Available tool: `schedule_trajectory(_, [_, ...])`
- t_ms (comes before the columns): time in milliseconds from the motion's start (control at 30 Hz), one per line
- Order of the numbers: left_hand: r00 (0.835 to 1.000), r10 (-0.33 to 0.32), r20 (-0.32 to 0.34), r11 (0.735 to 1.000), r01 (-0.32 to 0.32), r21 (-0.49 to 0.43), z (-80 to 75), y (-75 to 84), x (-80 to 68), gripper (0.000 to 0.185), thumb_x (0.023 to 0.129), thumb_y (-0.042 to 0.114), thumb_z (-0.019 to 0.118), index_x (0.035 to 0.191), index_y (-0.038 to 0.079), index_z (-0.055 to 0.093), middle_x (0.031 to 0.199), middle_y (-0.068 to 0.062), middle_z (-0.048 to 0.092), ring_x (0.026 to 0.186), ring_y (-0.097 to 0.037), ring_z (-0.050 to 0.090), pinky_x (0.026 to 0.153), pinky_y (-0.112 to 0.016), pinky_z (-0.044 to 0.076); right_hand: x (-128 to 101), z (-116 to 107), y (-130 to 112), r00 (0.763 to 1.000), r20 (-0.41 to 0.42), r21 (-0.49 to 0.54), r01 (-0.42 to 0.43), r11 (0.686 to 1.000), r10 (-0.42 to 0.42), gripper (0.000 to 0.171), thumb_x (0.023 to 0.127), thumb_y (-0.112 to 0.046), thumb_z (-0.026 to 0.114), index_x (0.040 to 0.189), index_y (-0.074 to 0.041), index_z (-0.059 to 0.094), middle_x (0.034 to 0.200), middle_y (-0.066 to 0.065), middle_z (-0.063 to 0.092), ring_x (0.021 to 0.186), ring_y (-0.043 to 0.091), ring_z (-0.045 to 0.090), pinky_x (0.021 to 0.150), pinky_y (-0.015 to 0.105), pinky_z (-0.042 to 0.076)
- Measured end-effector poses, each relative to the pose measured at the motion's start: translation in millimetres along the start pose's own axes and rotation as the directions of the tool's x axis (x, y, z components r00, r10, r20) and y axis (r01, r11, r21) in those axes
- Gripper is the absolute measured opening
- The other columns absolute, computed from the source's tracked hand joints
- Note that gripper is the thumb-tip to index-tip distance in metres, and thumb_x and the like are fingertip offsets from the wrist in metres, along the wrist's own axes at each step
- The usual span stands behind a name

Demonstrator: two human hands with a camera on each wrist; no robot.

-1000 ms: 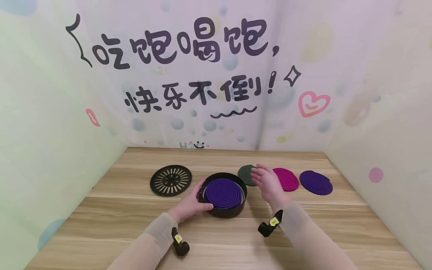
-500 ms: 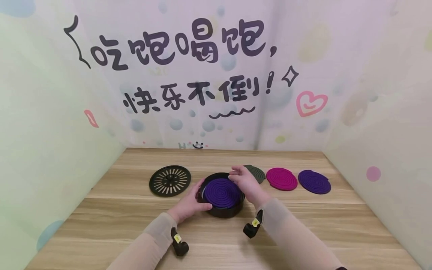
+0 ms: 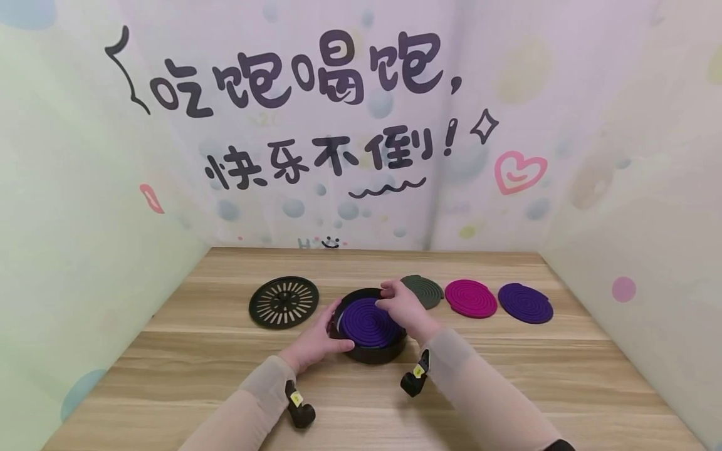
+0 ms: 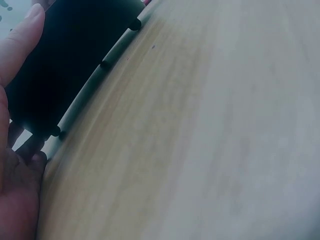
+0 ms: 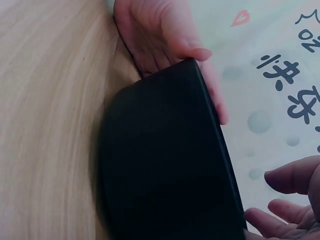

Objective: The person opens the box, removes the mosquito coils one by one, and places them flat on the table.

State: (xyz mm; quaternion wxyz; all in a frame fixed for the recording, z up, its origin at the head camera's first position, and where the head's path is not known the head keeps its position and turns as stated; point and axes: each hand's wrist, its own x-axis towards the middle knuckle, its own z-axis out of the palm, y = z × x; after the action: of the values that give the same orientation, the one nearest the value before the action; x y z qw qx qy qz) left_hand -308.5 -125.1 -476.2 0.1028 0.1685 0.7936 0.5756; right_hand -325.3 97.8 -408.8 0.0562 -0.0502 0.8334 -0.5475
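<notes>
The left hand (image 3: 314, 341) is cupping the near-left wall of the black round holder (image 3: 369, 354); the fingers are curving round the outside wall and the thumb is lying along the rim. The left wrist view is showing the palm flat against the dark wall, with the holder's small feet on the wooden table (image 3: 507, 369).

The right hand (image 3: 403, 307) is now hovering over the far-right part of the holder, fingers loosely bent and pointing down toward the purple mosquito coil (image 3: 363, 322) lying flat inside. I cannot tell whether the fingertips are touching the coil or only poised above it; they are not pinching anything that I can see. The right wrist view is showing these fingers just past the rim, apart from it.

Change: a second ago this hand was further right, above the dark green coil (image 3: 425, 289); it has since been travelling left, to over the holder. The left hand has not shifted. Judgement: work is centring on seating the purple coil in the holder.

Beyond the right fingers: the magenta coil (image 3: 470, 299), then a second purple coil (image 3: 526, 303). Left of the left fingers: the slotted black lid (image 3: 284, 302), lying flat.
</notes>
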Motion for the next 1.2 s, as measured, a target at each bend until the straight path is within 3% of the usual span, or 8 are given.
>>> schedule_trajectory(333, [1.0,0.025,-0.005,1.0,-0.025,0.012,0.2,-1.1,2.0,0.107,0.075,0.026,0.083,0.155,0.013,0.014,0.154,-0.019,0.022,0.137,-0.034,0.031,0.111,-0.049,0.025,0.8,1.6,1.6,1.0,-0.004,-0.049,-0.026,0.998,0.026,0.047,0.091,-0.009,0.059,0.135,0.001,0.046,0.133,0.021,0.053,0.123,0.036,0.048,0.101,0.049,0.04])
schedule_trajectory(1200, [1.0,0.008,-0.008,1.0,-0.007,0.024,-0.2,0.3,-0.6,0.106,0.075,0.028,0.083,0.155,0.015,0.014,0.155,-0.021,0.02,0.138,-0.037,0.028,0.11,-0.051,0.026,0.3,4.7,4.4,1.0,-0.001,-0.004,0.027,1.0,-0.027,0.045,0.091,-0.004,0.059,0.134,0.002,0.048,0.124,0.017,0.06,0.117,0.032,0.054,0.097,0.047,0.043])
